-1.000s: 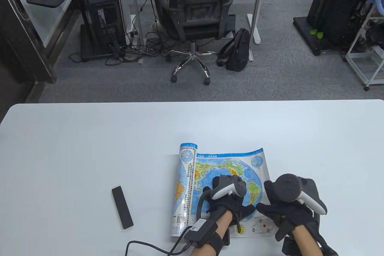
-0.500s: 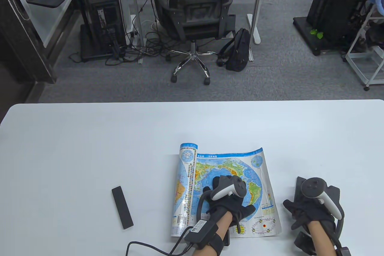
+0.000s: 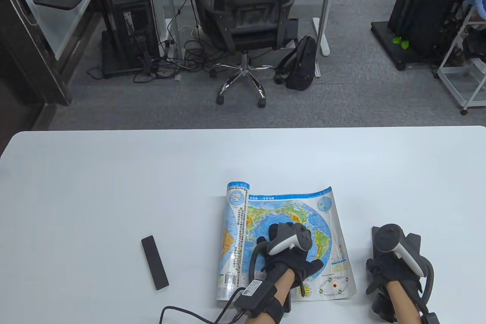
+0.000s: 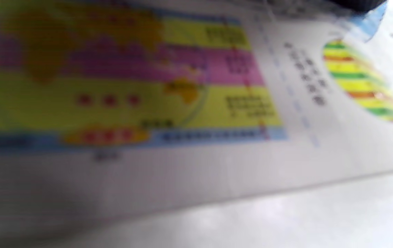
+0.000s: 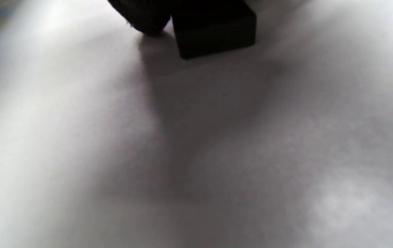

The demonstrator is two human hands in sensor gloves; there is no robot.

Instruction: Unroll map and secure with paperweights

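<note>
The world map (image 3: 265, 210) lies near the table's front edge, its right part flat and its left part still curled in a roll (image 3: 236, 225). My left hand (image 3: 288, 250) presses flat on the middle of the map; the left wrist view shows the blurred print (image 4: 182, 86) close up. My right hand (image 3: 391, 263) lies on a black paperweight (image 3: 375, 234) just right of the map. In the right wrist view one fingertip (image 5: 144, 17) lies against the side of that block (image 5: 213, 31), which sits on the table. A second black paperweight (image 3: 154, 262) lies left of the map.
The white table (image 3: 114, 187) stretches wide behind and to the left of the map. A cable (image 3: 182, 310) trails from my left wrist along the front edge. An office chair and a backpack stand on the floor beyond the table.
My right hand has left the map's right edge and moved right, down onto the black paperweight. The map's right edge stays nearly flat. My left hand has not moved.
</note>
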